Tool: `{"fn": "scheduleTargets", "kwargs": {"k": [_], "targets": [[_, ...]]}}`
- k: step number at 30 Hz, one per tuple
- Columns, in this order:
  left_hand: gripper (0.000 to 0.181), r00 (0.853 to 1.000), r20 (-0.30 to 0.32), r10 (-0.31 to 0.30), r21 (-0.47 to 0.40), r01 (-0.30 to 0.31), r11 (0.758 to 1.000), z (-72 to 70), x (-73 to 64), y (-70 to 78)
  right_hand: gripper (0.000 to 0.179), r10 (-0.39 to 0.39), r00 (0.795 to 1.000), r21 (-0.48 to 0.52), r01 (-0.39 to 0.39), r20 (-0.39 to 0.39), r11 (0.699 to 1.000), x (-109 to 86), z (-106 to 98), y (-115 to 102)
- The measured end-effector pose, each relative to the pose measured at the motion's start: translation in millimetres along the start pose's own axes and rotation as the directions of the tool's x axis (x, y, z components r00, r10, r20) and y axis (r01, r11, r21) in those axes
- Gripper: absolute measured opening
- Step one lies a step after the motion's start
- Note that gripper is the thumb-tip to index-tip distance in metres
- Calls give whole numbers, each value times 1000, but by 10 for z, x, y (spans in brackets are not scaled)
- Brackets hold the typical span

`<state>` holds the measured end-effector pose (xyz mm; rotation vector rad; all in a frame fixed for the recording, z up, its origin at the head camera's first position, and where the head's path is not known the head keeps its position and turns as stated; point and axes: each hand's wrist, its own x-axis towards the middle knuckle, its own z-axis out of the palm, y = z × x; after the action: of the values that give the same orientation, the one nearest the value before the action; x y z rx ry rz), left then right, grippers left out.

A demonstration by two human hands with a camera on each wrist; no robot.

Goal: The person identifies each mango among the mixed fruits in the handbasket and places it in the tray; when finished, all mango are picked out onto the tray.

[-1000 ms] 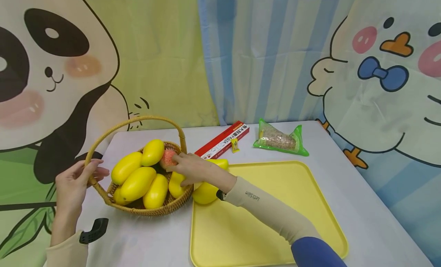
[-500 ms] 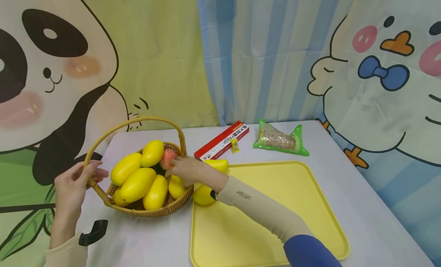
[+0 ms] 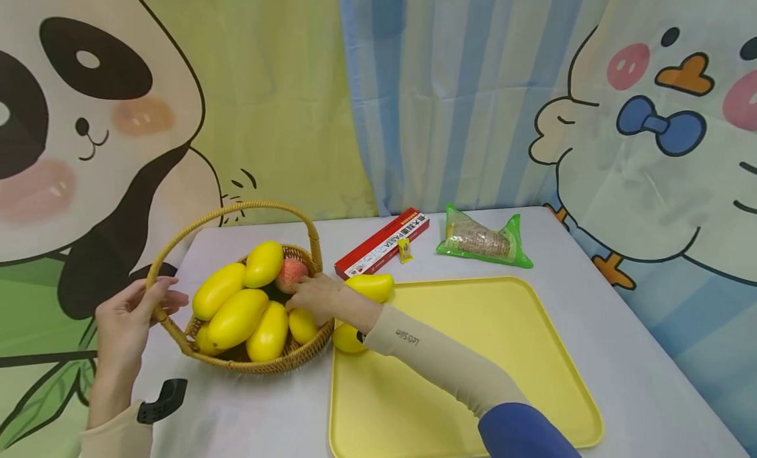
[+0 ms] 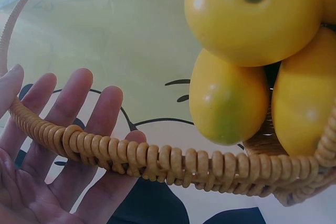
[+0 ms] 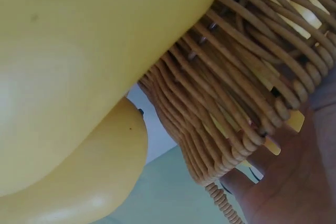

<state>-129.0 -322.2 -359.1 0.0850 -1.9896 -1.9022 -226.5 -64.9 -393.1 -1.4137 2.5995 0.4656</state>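
A wicker basket (image 3: 278,365) with an arched handle stands on the left, holding several yellow mangoes (image 3: 238,318) and a reddish peach (image 3: 291,274). My left hand (image 3: 125,326) holds the handle's left foot between thumb and fingers. In the left wrist view the fingers (image 4: 105,109) lie fairly straight behind the cane-wrapped handle (image 4: 152,156). Over the basket's right rim reaches my right hand (image 3: 324,299), its fingertips inside, beside the peach and above a mango (image 3: 303,326). What those fingertips grip is hidden. In the right wrist view the palm (image 5: 294,182) lies against the wicker (image 5: 231,87).
A yellow tray (image 3: 461,379) lies right of the basket. At its left end are two mangoes (image 3: 371,287), partly behind my right wrist. Farther back are a red pasta box (image 3: 384,242), a small yellow packet (image 3: 405,250) and a green-edged bag (image 3: 485,240).
My right hand has drawn slightly down and right, away from the peach, and now covers more of the mango at the right rim. The left hand stays on the handle.
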Motion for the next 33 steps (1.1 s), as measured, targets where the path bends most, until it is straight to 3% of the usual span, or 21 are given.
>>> {"fn": "scheduleTargets", "kwargs": {"k": [19, 33], "targets": [[12, 1000, -6, -7, -26, 7, 1000, -5, 6, -12, 53, 20, 1000, -90, -18, 23, 996, 52, 28, -43], [13, 1000, -8, -5, -14, 5, 1000, 4, 0, -5, 55, -44, 999, -87, 41, -30, 995, 60, 76, -4]]}}
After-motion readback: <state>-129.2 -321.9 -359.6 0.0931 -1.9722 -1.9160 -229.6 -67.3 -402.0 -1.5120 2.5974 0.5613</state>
